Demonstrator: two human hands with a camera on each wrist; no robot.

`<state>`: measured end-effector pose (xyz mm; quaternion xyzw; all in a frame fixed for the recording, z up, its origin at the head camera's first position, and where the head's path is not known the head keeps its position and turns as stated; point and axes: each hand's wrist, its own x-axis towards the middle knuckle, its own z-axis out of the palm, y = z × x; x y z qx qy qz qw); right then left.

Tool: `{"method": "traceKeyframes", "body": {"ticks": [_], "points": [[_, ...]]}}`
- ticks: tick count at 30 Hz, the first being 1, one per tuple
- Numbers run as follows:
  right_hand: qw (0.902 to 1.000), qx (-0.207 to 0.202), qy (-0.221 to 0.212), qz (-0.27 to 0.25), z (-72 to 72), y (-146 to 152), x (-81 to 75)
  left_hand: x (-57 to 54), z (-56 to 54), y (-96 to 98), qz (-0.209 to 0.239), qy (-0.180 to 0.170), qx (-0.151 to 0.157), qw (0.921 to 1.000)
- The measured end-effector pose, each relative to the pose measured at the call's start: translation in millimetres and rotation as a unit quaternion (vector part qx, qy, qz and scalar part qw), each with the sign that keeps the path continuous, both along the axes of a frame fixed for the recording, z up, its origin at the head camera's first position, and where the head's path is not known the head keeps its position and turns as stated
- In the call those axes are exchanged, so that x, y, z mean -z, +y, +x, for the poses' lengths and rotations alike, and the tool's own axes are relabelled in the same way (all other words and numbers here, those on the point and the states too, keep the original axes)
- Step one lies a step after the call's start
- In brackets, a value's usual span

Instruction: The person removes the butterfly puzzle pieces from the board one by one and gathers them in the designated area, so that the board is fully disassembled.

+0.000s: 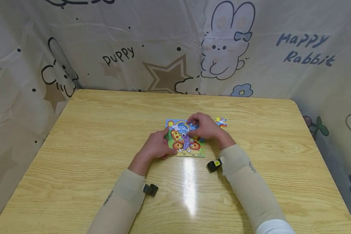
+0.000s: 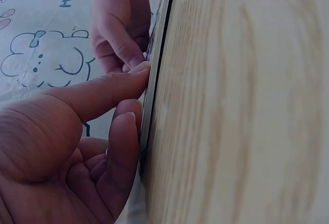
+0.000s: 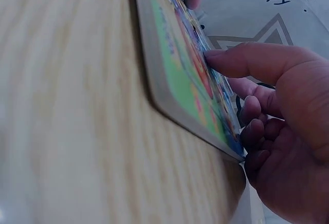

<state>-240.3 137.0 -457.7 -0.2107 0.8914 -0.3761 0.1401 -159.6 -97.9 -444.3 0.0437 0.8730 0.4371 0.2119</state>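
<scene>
A flat jigsaw puzzle board (image 1: 186,146), printed with a purple butterfly, a sun and a rainbow, lies on the table. My left hand (image 1: 156,145) grips its left side, thumb on the lower left of the picture and fingers at the edge. Above the board's upper right, my right hand (image 1: 204,126) bends over a bluish puzzle piece (image 1: 194,125), with thumb and fingers around it. In the right wrist view the right thumb (image 3: 226,62) touches the picture's surface, and the other fingers curl by the far edge. The hand hides part of the piece.
Just right of the board lies a loose colourful puzzle piece (image 1: 221,122). The wooden table (image 1: 105,130) spreads out around. A cartoon-printed cloth (image 1: 163,48) hangs behind and at both sides. A small black camera (image 1: 214,165) sits at the right wrist, another camera (image 1: 150,189) at the left.
</scene>
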Motion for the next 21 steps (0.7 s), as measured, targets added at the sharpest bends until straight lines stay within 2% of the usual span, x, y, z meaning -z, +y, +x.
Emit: {"method": "traceKeyframes", "body": {"ticks": [12, 21], "points": [[0.9995, 0.011, 0.001, -0.031, 5.0, 3.1, -2.6, -1.8, 1.9, 0.6, 0.013, -0.003, -0.005, 0.9999], [0.9981, 0.026, 0.003, -0.055, 8.3, 7.6, -3.6, -3.6, 2.3, 1.5, 0.004, -0.002, -0.008, 1.0]]}}
